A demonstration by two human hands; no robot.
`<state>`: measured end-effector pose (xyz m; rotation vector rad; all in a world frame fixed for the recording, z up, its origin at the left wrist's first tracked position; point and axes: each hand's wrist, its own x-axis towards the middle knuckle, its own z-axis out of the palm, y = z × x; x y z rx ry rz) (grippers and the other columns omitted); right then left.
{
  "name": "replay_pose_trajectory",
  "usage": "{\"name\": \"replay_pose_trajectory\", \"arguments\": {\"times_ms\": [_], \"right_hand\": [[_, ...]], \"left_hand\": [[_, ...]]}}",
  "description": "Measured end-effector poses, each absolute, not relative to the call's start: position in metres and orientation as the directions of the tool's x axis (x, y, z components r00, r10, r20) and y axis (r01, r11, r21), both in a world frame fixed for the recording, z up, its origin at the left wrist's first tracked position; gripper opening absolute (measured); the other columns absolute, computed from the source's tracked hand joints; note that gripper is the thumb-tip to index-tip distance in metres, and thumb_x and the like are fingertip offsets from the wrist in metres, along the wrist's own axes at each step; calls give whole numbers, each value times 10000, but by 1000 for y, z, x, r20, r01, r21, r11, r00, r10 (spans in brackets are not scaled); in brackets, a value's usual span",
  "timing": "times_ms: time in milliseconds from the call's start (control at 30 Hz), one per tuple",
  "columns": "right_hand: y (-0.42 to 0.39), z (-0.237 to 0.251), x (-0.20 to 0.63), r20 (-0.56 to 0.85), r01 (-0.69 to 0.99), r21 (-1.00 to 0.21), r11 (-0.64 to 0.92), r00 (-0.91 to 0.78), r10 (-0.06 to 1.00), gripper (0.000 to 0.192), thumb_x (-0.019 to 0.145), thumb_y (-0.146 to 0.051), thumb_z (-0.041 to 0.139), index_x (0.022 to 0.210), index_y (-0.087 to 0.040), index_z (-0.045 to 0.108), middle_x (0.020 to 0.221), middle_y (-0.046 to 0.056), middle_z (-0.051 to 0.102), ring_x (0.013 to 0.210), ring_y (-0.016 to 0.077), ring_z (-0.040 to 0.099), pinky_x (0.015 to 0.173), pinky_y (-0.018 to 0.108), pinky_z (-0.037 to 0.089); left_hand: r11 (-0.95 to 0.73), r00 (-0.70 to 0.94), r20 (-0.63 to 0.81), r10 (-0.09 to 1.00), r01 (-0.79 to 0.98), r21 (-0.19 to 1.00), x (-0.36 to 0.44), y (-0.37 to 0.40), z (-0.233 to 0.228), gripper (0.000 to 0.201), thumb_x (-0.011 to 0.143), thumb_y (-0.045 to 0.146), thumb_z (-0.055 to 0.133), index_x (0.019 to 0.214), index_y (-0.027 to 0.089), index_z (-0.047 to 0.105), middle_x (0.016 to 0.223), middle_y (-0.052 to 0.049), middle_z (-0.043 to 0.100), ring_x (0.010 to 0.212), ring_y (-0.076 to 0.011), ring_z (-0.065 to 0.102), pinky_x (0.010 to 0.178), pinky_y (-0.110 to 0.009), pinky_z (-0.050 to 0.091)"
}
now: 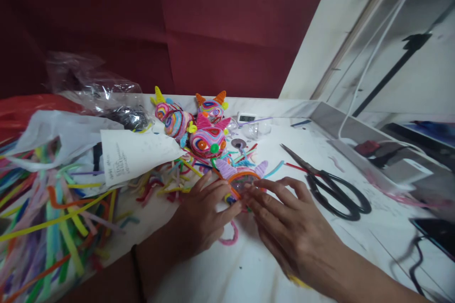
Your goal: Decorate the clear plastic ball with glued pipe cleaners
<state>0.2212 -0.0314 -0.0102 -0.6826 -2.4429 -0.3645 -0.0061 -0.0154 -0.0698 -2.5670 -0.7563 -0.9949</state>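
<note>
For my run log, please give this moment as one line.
left hand: on ball | right hand: on ball | scissors: right, untouched

Home craft table: pipe cleaners (53, 218), scissors (330, 184), finished fuzzy balls (208, 139).
</note>
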Motion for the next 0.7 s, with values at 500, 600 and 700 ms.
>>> {"name": "replay_pose_trajectory", "arguments": {"times_ms": [500, 600, 700], "right_hand": [[-34, -13, 285, 690, 681, -292, 672, -336, 641, 170, 928, -65, 552, 951, -208, 640, 816, 29, 686, 695, 143, 679, 619, 247, 538], [-49, -22, 292, 671, 707, -318, 632, -303, 677, 178, 954, -86, 508, 938, -207, 638, 827, 41, 689, 693, 148, 682, 605, 250, 544], [-66, -35, 300, 673, 735, -346, 584, -239, 700, 184, 975, -123, 478, 921, -211, 630, 826, 46, 680, 678, 153, 679, 585, 250, 541]], "left_hand": [[-846, 660, 686, 307, 519, -120, -11, -9, -71, 518, 833, 3, 500, 1318, 181, 543, 1275, -146, 556, 1298, -253, 516, 1176, -628, 250], [-843, 680, 668, 302, 518, -146, -11, -9, -67, 542, 829, -9, 506, 1332, 191, 526, 1267, -140, 567, 1295, -246, 523, 1173, -627, 263], [-832, 686, 659, 308, 531, -164, -12, -8, -67, 549, 849, 8, 509, 1365, 197, 505, 1281, -144, 557, 1294, -251, 524, 1167, -638, 269]]}}
